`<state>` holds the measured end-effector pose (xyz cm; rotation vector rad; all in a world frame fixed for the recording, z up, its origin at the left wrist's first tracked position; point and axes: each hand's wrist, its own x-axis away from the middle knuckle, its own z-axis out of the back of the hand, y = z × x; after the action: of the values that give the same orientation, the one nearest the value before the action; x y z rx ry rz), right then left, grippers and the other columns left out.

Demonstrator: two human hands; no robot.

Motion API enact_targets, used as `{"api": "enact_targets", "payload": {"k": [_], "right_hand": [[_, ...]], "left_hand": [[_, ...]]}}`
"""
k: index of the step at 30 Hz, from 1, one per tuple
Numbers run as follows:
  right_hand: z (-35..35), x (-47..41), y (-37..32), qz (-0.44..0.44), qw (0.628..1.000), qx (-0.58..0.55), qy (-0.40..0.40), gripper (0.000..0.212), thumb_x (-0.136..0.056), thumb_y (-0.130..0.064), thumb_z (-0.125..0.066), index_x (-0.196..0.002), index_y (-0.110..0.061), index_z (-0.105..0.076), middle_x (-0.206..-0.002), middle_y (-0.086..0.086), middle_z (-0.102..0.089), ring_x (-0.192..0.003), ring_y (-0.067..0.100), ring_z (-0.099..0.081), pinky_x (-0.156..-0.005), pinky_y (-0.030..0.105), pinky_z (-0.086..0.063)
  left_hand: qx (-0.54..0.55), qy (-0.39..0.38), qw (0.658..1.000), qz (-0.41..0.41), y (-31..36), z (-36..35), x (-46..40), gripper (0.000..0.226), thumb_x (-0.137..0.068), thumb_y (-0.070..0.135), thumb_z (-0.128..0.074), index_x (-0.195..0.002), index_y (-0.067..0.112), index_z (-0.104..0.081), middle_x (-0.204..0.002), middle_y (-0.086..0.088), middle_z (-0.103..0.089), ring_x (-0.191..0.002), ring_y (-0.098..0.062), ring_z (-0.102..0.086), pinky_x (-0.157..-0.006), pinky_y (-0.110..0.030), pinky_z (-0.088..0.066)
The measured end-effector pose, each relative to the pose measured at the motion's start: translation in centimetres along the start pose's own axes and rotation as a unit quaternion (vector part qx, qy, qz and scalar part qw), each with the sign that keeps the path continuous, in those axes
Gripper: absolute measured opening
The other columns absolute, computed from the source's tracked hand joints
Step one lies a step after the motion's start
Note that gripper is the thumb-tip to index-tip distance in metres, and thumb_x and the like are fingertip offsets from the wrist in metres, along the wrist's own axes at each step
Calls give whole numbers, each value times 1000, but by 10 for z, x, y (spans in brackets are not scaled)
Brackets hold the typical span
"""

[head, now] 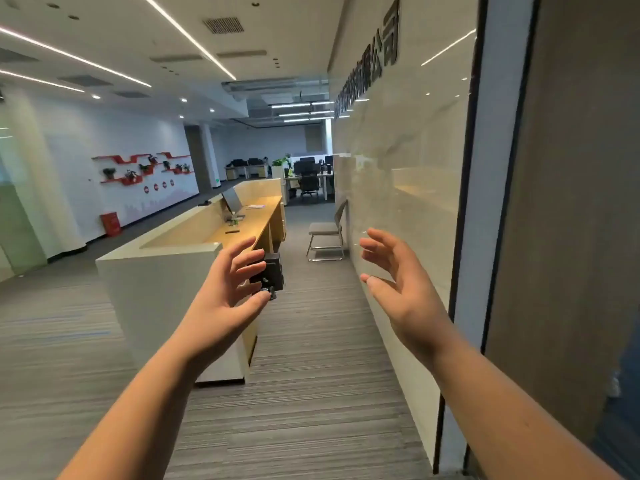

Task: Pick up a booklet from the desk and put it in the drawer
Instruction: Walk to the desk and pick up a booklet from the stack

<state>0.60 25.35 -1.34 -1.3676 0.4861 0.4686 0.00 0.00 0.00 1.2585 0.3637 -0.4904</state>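
Note:
A long reception desk (242, 226) with a wooden top and white front stretches away ahead of me on the left. Far down its top lies a pale booklet (255, 206). Drawer fronts (282, 220) show on the desk's inner side, shut as far as I can tell. My left hand (225, 289) is raised in front of the desk's near end, fingers spread, holding nothing. My right hand (394, 282) is raised beside the glossy wall, fingers apart and empty. Behind my left fingers a small black object (273, 271) stands on the floor.
A grey chair (325, 233) stands against the right wall (398, 168) in the aisle behind the desk. A laptop (232, 201), a small bottle (234, 220) and a dark flat item (232, 232) rest on the desk. Striped carpet (311, 375) runs ahead. Office desks and chairs (308, 178) stand far back.

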Motion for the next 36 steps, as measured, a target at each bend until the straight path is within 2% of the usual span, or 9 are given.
{"api": "enact_targets", "payload": {"k": [4,6,10,14,17,23,31,33,36], "right_hand": [[7,-79,56,7,1000,-2,-4,58,-95,0,-51,-129,-47,-44,-133,-15,-54,-125,-3,-50,-99,27,-48],[11,-123,86,3,1000,-11,-4,60,-95,1,-52,-126,-49,-45,-132,-14,-55,-125,-2,-51,-101,30,-48],[14,-216,147,-1,1000,-21,-6,59,-94,4,-52,-125,-45,-47,-131,-8,-56,-123,3,-54,-104,38,-49],[7,-300,211,-11,999,-29,-6,57,-90,2,-55,-127,-42,-50,-129,-5,-58,-123,9,-55,-105,46,-48],[-4,-363,265,-10,999,-37,-4,53,-86,-6,-54,-126,-41,-50,-127,-5,-59,-123,10,-56,-105,44,-48],[-42,-503,376,-18,999,-33,-2,58,-91,11,-50,-122,-38,-50,-125,-2,-60,-118,10,-58,-108,45,-44],[-69,-696,520,-45,996,-55,45,55,-89,8,-51,-115,-40,-53,-119,-5,-61,-112,10,-62,-105,46,-47],[-69,-738,555,-53,996,-59,51,52,-88,4,-51,-115,-41,-53,-120,-4,-61,-111,9,-62,-104,44,-47],[-69,-803,617,-66,994,-56,61,58,-90,12,-50,-113,-41,-53,-119,-4,-61,-109,6,-62,-99,34,-49]], "left_hand": [[-4,3,1000,3,-48,-17,-82,73,-79,9,-67,-137,41,-38,-133,9,-53,-125,-8,-53,-103,-31,-44],[-5,5,1000,9,-75,-23,-127,74,-83,1,-68,-140,37,-37,-133,10,-53,-125,-7,-53,-103,-32,-44],[-5,27,1000,16,-128,-28,-217,71,-88,0,-63,-141,38,-35,-134,12,-52,-124,-5,-53,-86,-16,-52],[-18,40,999,25,-186,-25,-298,67,-90,2,-61,-140,40,-37,-135,14,-52,-125,-1,-52,-102,-27,-46],[-31,43,998,22,-236,-17,-364,66,-90,4,-61,-139,42,-37,-135,17,-52,-125,0,-51,-104,-32,-44],[-58,67,996,26,-344,7,-503,63,-91,5,-59,-140,37,-37,-136,13,-51,-127,-3,-50,-106,-29,-42],[-63,49,996,29,-469,31,-714,61,-90,3,-59,-126,48,-42,-132,16,-54,-125,-5,-53,-102,-30,-44],[-55,40,997,40,-503,27,-761,62,-90,3,-60,-121,55,-44,-128,22,-54,-122,-3,-54,-100,-28,-45],[-52,31,997,49,-561,14,-834,63,-90,3,-60,-117,58,-44,-124,25,-55,-120,-1,-55,-98,-26,-45]]}}
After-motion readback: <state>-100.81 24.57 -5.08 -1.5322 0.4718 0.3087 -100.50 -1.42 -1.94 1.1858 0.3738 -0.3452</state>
